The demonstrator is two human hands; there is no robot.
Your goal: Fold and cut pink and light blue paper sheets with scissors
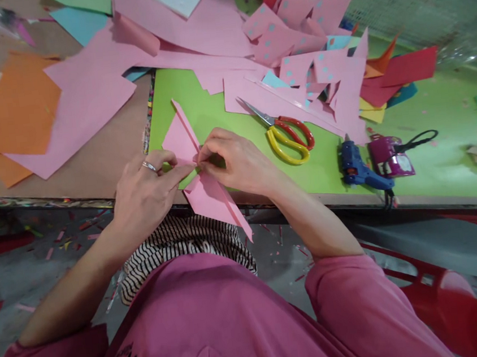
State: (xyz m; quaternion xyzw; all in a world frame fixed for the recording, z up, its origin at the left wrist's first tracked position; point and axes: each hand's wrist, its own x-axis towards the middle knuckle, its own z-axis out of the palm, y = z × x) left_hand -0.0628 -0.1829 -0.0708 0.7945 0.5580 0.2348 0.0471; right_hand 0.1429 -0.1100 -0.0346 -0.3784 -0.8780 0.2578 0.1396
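Observation:
A folded piece of pink paper (pixel 212 196) lies across the front edge of the green tabletop, its lower tip sticking out past the edge. At its narrow middle, my left hand (pixel 148 185), with a ring on one finger, pinches the paper from the left. From the right, the fingertips of my right hand (pixel 236 159) are closed on the same spot, close beside the left fingertips. Exactly how the paper is folded under the fingers is hidden. Right of my right hand lie scissors (pixel 278 124) with one red and one yellow handle.
A blue glue gun (pixel 359 168) sits at the right beside a purple object with a black cord (pixel 392 155). Pink polka-dot paper pieces (pixel 275 41) are heaped at the back. Orange sheets (pixel 20 107) and a large pink sheet (pixel 86 103) lie left. A red chair (pixel 460 303) stands lower right.

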